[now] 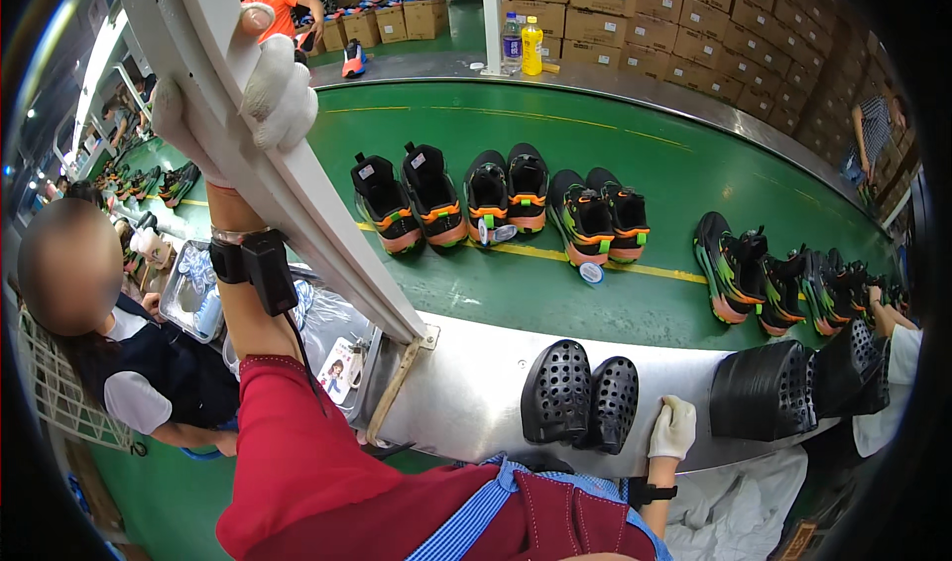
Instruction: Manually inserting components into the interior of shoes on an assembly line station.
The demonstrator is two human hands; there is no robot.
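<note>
My left hand [282,95], in a white glove with a bare fingertip showing, is wrapped round a slanting white metal post [315,209]. Low on the right, my gloved right hand [672,427] rests as a closed fist on the metal ledge [466,383]; nothing shows in it. Just left of that fist stand two black perforated shoe-shaped forms [558,392]. To its right are more black forms [759,391]. Beyond the ledge, several pairs of black sneakers with orange and green trim [426,199] stand on the green belt [436,115].
At left sits a person in a dark vest [169,363], beside metal trays [188,288]. Another person's hand [878,301] reaches among the shoes at far right. Bottles [532,48] stand on the far ledge, before stacked cartons [654,31]. A person in orange [276,6] is beyond.
</note>
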